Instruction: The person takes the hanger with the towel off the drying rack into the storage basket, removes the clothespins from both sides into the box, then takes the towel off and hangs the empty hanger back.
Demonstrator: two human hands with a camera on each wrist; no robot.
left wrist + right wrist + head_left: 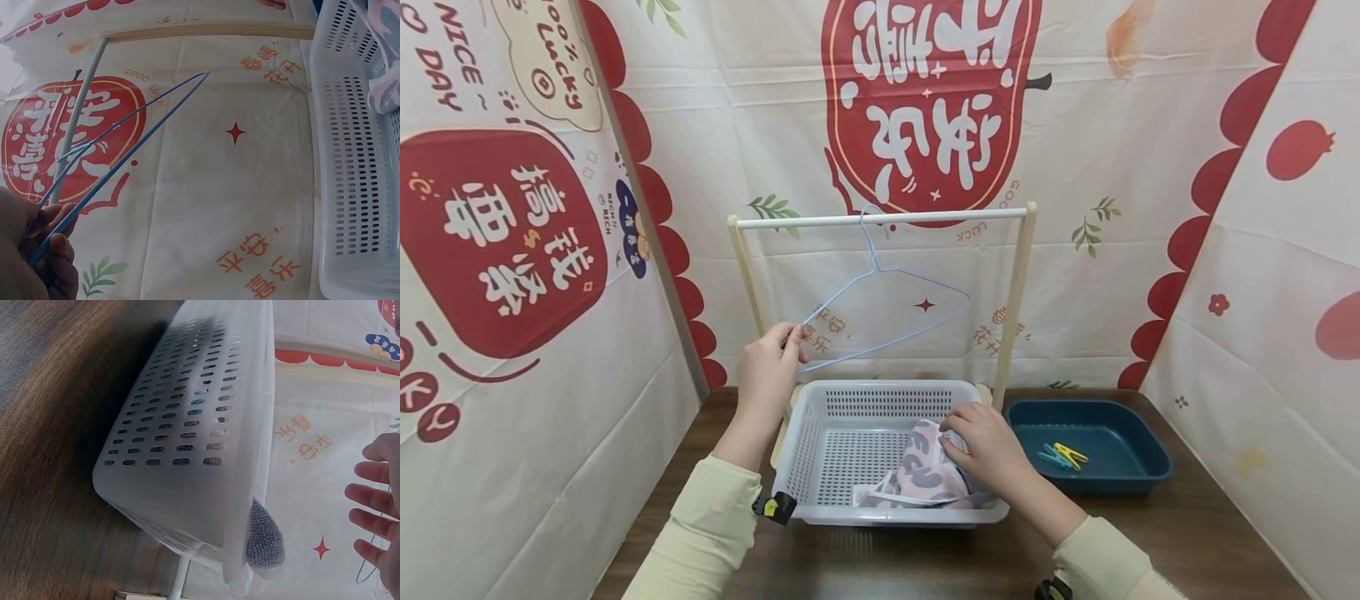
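My left hand (770,367) grips one end of a thin blue wire clothes hanger (891,343). The hanger's hook overlaps the white rail (805,222) of a small wooden rack in the head view. In the left wrist view, fingers curl round the wire (119,164). Above the right side of a pale perforated basket (811,450) is my right hand (988,446), fingers loosely bent beside a pink and grey patterned cloth (925,475). The right wrist view shows those fingers (372,499) spread, holding nothing. A grey fold of cloth (265,540) pokes over the basket's rim there.
A dark blue tray (1120,483) stands right of the basket, with a yellow clothespin (1070,456) and a blue clothespin (1055,455) in it. The rack's wooden posts (1019,283) rise behind the basket on the brown table (1195,533). Printed sheets (550,417) enclose the back and sides.
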